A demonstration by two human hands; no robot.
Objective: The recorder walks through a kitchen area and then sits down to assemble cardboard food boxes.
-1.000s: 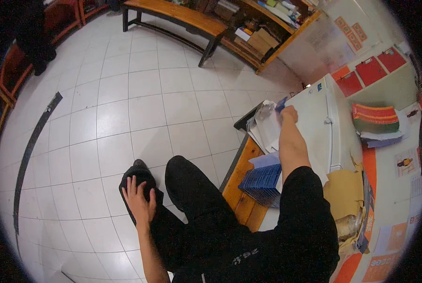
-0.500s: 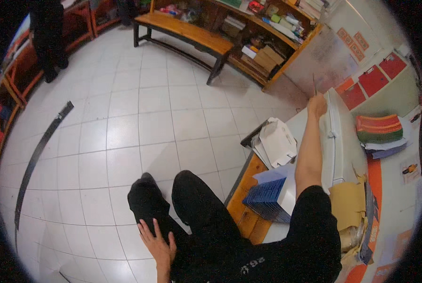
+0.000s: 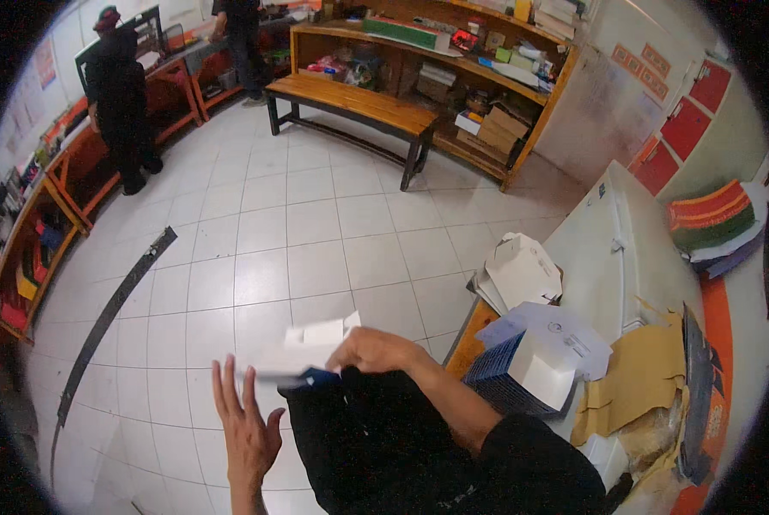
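In front of my torso, my right hand (image 3: pixel 377 348) grips a blurred white paper box (image 3: pixel 314 345) by its right side. A dark blue face shows at its lower edge. My left hand (image 3: pixel 249 433) is raised just left of the box, fingers spread and holding nothing. Whether its fingertips touch the box I cannot tell. To my right, a stack of nested blue and white paper boxes (image 3: pixel 498 375) lies on a wooden bench (image 3: pixel 463 345). Beyond that stack sit several flattened white cartons (image 3: pixel 522 271).
At my right stands a white chest freezer (image 3: pixel 583 245), with torn brown cardboard (image 3: pixel 625 378) near me. A wooden bench (image 3: pixel 350 96) fronts shelves (image 3: pixel 530 129) across the tiled floor. Two people in dark clothes stand at far-left worktables, one person (image 3: pixel 118 99) nearer. Black tape (image 3: pixel 114 322) marks the floor.
My right hand has come back from the freezer's far end to my lap, now with a white paper box in it. My left hand has lifted off my leg. The view has tilted up.
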